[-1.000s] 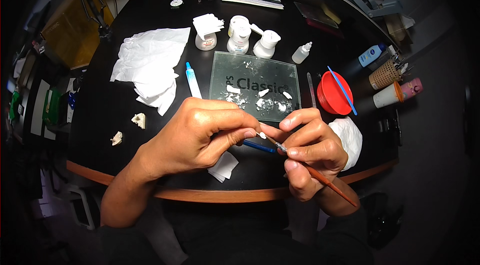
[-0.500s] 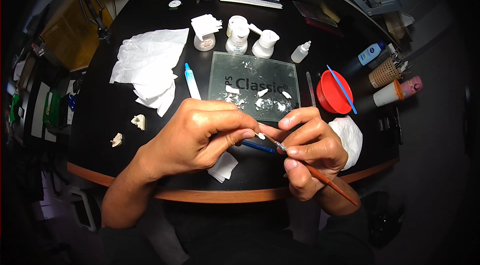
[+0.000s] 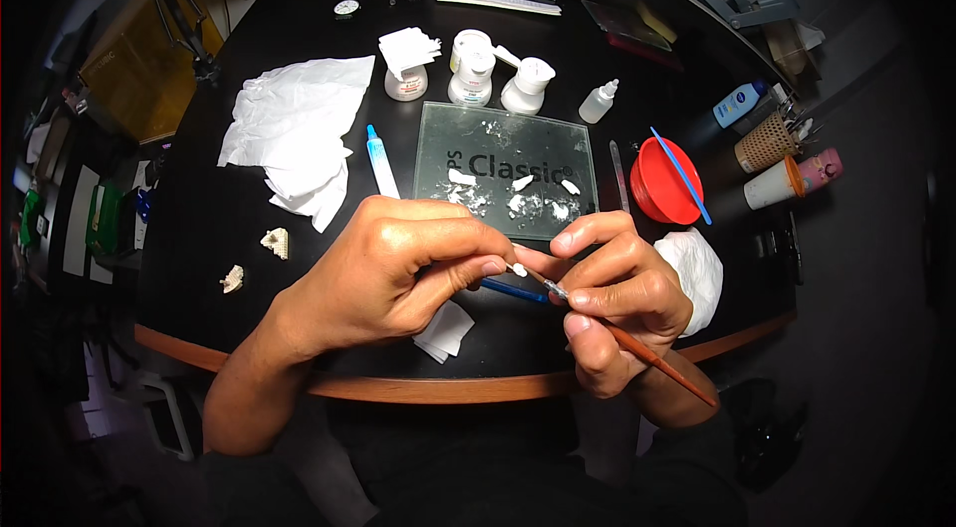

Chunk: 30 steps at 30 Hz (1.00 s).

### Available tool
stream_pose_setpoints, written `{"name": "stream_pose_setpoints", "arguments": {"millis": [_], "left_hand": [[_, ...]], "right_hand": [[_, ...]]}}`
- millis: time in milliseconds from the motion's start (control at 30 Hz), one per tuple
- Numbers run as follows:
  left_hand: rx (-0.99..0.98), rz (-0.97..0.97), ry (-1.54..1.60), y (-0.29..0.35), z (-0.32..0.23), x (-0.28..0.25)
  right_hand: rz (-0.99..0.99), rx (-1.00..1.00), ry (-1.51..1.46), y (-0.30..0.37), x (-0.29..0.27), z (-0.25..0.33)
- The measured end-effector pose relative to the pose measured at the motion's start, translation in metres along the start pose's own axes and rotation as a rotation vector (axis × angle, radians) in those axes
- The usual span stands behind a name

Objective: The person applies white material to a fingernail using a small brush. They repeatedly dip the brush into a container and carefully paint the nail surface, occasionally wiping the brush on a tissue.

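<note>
Between the thumb and fingertips of my left hand (image 3: 388,268) is pinched a small tooth model piece with a white tooth-shaped tip (image 3: 519,270). My right hand (image 3: 627,303) is closed around a fine brush (image 3: 637,348) with a reddish-brown handle and metal ferrule. The brush's tip meets or nearly meets the white tooth; the exact contact is too small to tell. Just beyond both hands lies a glass mixing slab (image 3: 438,138) with dark lettering. White paste heaps (image 3: 524,182) and smears sit on it. A blue stick-like tool (image 3: 515,290) lies partly hidden beneath my hands.
White powder jars (image 3: 471,79), one topped with folded paper, stand behind the slab near a dropper bottle (image 3: 598,103). A red bowl (image 3: 669,190) with a blue stick across it is at right, beside crumpled tissue (image 3: 694,278). Paper sheets (image 3: 299,119) and plaster tooth models (image 3: 276,243) lie left.
Hardly anything differs. My right hand and the brush have shifted very slightly; my left hand keeps the same hold on the tooth piece.
</note>
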<state>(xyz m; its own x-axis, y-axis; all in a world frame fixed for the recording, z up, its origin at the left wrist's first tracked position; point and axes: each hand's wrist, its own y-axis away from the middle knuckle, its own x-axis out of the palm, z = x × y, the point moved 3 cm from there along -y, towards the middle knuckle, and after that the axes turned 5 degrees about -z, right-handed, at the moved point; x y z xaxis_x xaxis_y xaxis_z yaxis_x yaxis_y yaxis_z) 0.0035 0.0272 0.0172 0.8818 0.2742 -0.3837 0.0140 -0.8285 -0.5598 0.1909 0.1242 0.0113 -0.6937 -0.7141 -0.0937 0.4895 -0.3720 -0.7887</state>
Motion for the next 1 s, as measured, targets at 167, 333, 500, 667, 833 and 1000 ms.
{"name": "stream_pose_setpoints", "arguments": {"millis": [167,333,500,667,833,1000], "left_hand": [[-0.015,0.008,0.002,-0.0007,-0.0005,0.0],[-0.015,0.011,0.0,-0.0007,-0.0015,-0.0005],[-0.023,0.016,0.001,-0.0003,-0.0012,-0.0008],[-0.026,0.01,0.004,0.0003,-0.0001,0.0],[-0.01,0.008,-0.018,-0.0006,-0.0013,0.0],[-0.043,0.014,-0.013,0.0013,-0.0014,0.0005]], "right_hand": [[-0.021,0.001,0.01,0.0005,-0.001,0.0002],[-0.006,-0.004,-0.001,0.0011,-0.0014,-0.0005],[-0.034,0.025,-0.046,-0.0013,0.0024,0.0012],[-0.008,0.015,-0.033,-0.0001,-0.0001,-0.001],[0.006,0.01,-0.007,0.0,-0.0007,-0.0011],[0.024,-0.017,0.011,-0.0038,0.0013,-0.0013]]}}
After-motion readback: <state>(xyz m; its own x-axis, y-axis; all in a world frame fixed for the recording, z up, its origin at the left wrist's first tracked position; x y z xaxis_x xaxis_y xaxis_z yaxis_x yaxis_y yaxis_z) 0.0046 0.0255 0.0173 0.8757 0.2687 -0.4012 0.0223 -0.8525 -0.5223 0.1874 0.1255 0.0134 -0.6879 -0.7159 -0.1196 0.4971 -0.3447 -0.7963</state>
